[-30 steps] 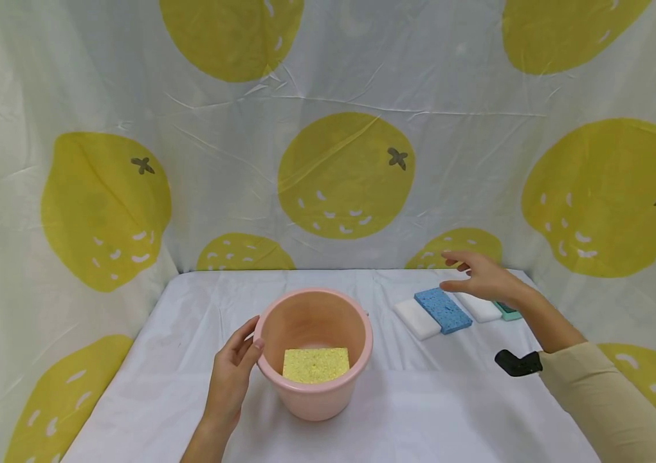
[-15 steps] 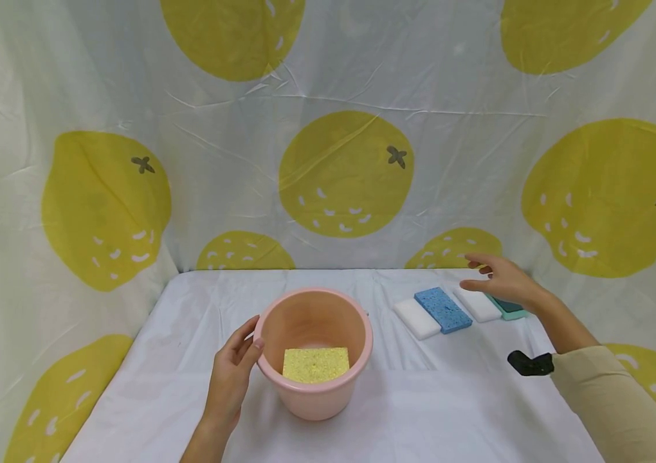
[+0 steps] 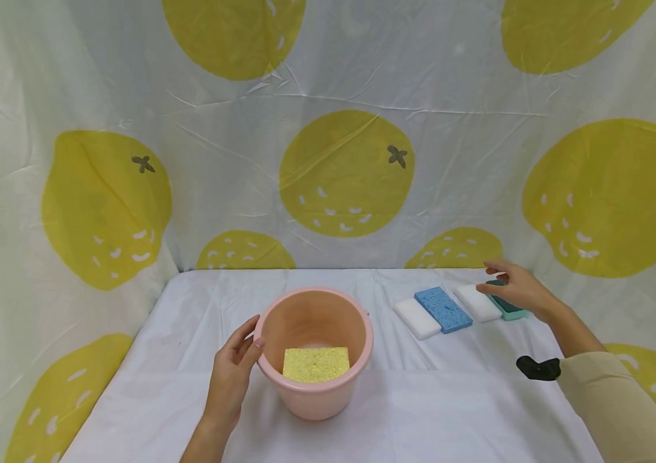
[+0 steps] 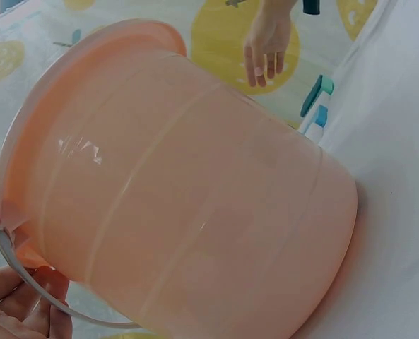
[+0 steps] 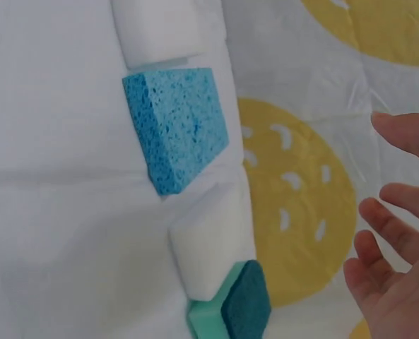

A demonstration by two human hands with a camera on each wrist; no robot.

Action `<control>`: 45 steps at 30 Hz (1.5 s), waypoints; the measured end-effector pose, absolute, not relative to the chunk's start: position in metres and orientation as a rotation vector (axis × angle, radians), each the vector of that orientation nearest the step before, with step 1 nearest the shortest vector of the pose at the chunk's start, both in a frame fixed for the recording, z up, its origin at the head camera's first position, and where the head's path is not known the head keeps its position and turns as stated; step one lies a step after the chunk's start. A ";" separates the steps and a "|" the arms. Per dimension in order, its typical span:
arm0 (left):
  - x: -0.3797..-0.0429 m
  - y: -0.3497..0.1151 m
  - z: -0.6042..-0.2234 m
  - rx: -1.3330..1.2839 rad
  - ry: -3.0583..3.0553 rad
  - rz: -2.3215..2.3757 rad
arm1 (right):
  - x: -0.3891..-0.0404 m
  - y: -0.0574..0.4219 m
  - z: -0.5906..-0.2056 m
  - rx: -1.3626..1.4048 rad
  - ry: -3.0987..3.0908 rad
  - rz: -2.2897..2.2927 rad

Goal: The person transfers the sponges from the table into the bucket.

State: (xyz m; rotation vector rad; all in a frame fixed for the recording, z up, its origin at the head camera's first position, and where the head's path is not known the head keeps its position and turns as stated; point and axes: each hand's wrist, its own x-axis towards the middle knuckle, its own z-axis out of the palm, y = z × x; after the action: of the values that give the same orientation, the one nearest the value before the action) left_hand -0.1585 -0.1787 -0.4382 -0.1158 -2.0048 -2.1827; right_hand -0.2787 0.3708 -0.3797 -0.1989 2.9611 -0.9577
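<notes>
My left hand [image 3: 229,373] grips the rim of a pink plastic bucket [image 3: 313,402], its thumb over the edge and its fingers outside. A yellow sponge [image 3: 316,365] lies in the bucket. In the left wrist view, the bucket's pale handle [image 4: 36,286] hangs by that hand. My right hand [image 3: 519,292] hovers, fingers parted and holding nothing, over a green sponge [image 3: 513,315] with a dark scouring side, partly hiding it. The right wrist view shows this hand [image 5: 400,247] apart from the green sponge [image 5: 246,304].
Left of the green sponge lie a white sponge [image 3: 478,303], a blue sponge [image 3: 442,310] and another white sponge [image 3: 417,319], in a row. A white cloth [image 3: 438,411] covers the table. Lemon-printed curtains [image 3: 455,161] stand behind and at both sides.
My right hand has moved right and slightly down, from near the blue sponge and the right-hand white one to the green sponge. The left hand and bucket have stayed put.
</notes>
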 end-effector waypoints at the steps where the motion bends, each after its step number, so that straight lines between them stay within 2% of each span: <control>1: -0.159 -0.179 -0.438 -0.118 -2.003 -2.184 | -0.279 0.373 -0.381 -0.190 2.960 -0.965; 11: -0.160 -0.179 -0.439 -0.116 -1.998 -2.194 | -0.280 0.398 -0.402 -0.104 2.967 -1.016; 25: -0.161 -0.181 -0.439 -0.154 -1.985 -2.183 | -0.283 0.435 -0.459 0.119 3.045 -1.028; 31: -0.161 -0.179 -0.442 -0.145 -1.979 -2.195 | -0.287 0.446 -0.481 0.328 3.055 -0.995; 45: -0.163 -0.180 -0.443 -0.179 -1.968 -2.184 | -0.297 0.450 -0.487 0.518 2.850 -1.128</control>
State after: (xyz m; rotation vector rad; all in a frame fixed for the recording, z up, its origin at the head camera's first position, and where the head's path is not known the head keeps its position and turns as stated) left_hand -0.1629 -0.1798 -0.4433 -0.1786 -1.9676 -2.1838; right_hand -0.2965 0.4502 -0.4868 0.5184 2.8497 -1.1278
